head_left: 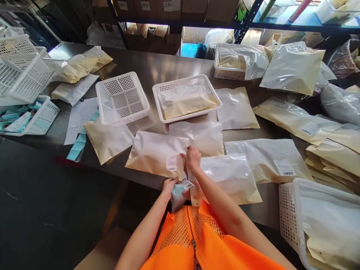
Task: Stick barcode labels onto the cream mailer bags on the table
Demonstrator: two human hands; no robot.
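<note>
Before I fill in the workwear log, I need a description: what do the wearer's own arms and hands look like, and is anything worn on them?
Both the left hand and right hand are bare, without gloves. The forearms show no sleeves. At the torso is a bright orange vest with mesh panels and a dark zip pull.

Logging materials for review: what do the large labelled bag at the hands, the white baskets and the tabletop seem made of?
Large bag: probably plastic film, semi-glossy; creases catch light.
Baskets: likely moulded plastic, satin; regular perforations.
Tabletop: perhaps steel, dull sheen; blurred reflections.
</note>
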